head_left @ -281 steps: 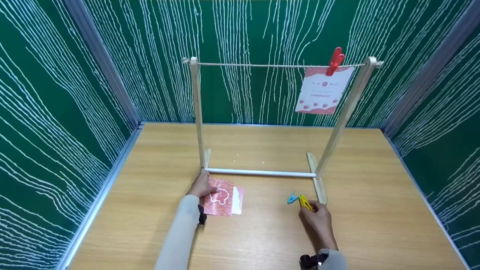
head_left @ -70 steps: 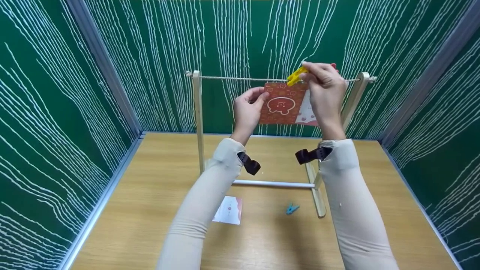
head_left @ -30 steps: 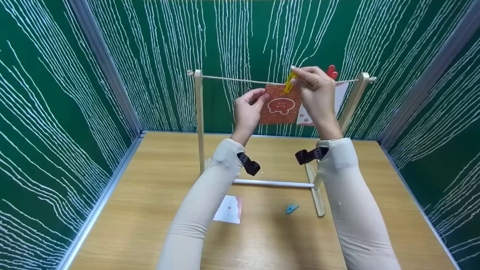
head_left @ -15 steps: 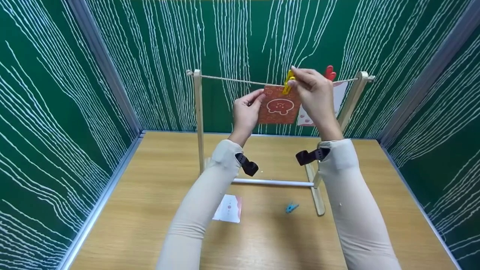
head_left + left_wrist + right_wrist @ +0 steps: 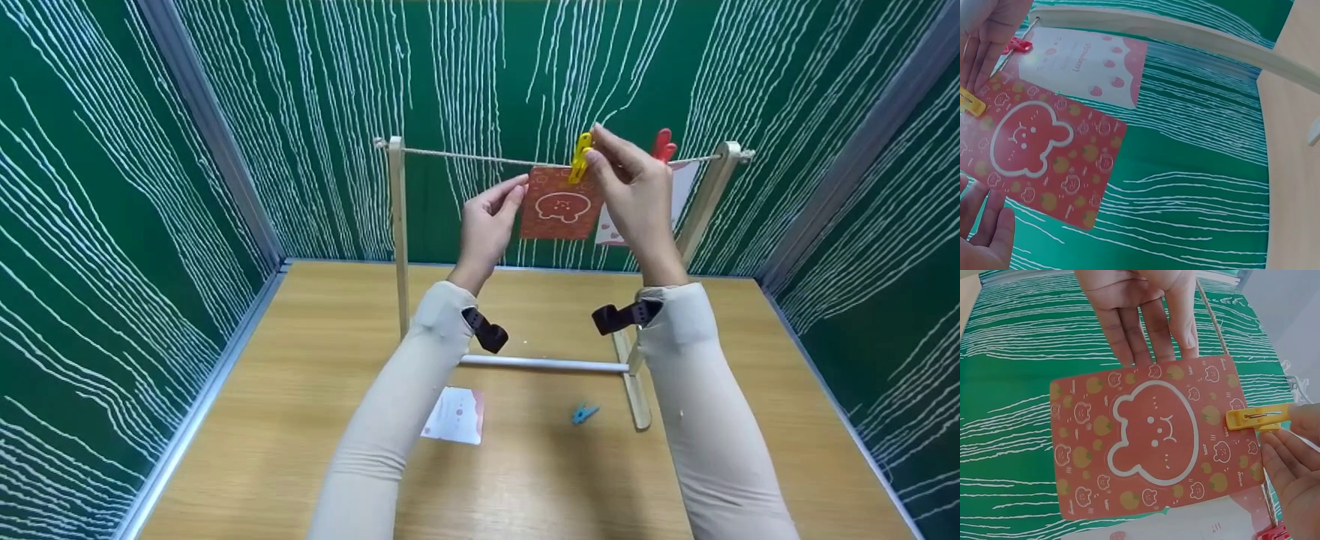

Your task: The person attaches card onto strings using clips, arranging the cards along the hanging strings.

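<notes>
Fingers of the right hand (image 5: 634, 191) pinch the yellow peg (image 5: 580, 157), which clips the red bear card (image 5: 559, 204) onto the string (image 5: 480, 157) of the wooden rack (image 5: 396, 225). The left hand (image 5: 487, 225) is loose, its straight fingers just beside the card's edge. A red peg (image 5: 663, 144) holds a white card (image 5: 1086, 67) on the same string. On the table (image 5: 262, 420) lie a small card (image 5: 454, 415) and a blue peg (image 5: 583, 412).
</notes>
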Available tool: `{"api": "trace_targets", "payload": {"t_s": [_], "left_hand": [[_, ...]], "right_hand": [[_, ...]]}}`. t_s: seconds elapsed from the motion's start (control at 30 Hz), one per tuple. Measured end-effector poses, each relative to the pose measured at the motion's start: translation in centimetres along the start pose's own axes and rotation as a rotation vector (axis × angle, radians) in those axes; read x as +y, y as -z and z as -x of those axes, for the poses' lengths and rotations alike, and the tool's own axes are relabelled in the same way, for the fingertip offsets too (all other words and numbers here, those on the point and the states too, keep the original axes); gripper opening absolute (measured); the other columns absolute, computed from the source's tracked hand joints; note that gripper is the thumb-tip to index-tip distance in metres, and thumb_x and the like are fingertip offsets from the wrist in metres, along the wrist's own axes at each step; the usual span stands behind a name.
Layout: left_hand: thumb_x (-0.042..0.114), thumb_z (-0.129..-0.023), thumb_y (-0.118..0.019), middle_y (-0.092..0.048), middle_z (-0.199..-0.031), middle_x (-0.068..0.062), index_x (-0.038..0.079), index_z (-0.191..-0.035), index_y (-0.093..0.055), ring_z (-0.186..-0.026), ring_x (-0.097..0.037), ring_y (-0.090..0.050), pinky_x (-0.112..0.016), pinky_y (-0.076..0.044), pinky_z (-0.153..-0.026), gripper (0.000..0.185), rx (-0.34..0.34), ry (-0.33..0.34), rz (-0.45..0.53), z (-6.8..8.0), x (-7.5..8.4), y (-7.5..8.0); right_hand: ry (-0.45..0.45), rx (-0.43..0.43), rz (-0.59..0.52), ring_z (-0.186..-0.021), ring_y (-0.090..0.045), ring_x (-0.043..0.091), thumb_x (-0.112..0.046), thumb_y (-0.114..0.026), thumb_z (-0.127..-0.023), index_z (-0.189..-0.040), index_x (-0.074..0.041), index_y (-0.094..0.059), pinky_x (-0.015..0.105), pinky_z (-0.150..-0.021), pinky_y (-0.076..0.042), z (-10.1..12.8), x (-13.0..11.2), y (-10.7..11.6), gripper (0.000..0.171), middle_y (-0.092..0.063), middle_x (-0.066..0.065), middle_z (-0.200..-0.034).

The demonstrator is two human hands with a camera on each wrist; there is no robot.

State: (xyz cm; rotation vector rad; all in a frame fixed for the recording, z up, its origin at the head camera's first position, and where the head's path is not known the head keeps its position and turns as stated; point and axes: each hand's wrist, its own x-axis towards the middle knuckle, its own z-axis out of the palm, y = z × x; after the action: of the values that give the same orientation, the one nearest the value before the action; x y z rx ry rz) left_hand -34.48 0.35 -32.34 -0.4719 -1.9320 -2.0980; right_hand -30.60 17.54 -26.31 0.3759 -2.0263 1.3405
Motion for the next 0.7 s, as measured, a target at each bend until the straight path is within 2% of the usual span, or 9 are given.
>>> {"api": "trace_targets", "payload": {"t_s": [0.3,0.47,0.7], "left_hand": [[0.024,-0.101,-0.048,-0.063,-0.130,-0.006,0.012,-0.134,-0.057,-0.118,-0.014,-0.060,-0.023,-0.044,-0.103,0.036,-0.044,-0.010,-0.024,0.4,-0.6,1.1],[0.026,-0.102,-0.046,-0.064,-0.129,-0.004,0.011,-0.136,-0.054,-0.119,-0.013,-0.059,-0.025,-0.042,-0.105,0.038,-0.047,0.001,-0.050,0.6,-1.0,1.8],[0.026,-0.103,-0.044,-0.061,-0.132,-0.008,0.010,-0.138,-0.052,-0.121,-0.013,-0.058,-0.020,-0.042,-0.103,0.039,-0.058,0.017,-0.025,0.9,-2.0,3.0]], "right_hand": [[-0.001,0.022,-0.095,-0.117,-0.061,0.014,-0.023,-0.060,-0.094,-0.132,-0.013,-0.057,0.024,-0.098,-0.048,0.7,0.4,0.2,0.039,-0.062,0.005,-0.131],[0.012,0.036,-0.101,-0.113,-0.062,0.013,-0.025,-0.058,-0.096,-0.131,-0.012,-0.059,0.024,-0.097,-0.048,1.5,0.8,0.5,0.037,-0.064,0.002,-0.128],[0.002,0.047,-0.144,-0.112,-0.063,0.015,-0.025,-0.059,-0.096,-0.130,-0.011,-0.060,0.024,-0.097,-0.049,2.6,1.4,1.0,0.037,-0.065,0.005,-0.126]]}}
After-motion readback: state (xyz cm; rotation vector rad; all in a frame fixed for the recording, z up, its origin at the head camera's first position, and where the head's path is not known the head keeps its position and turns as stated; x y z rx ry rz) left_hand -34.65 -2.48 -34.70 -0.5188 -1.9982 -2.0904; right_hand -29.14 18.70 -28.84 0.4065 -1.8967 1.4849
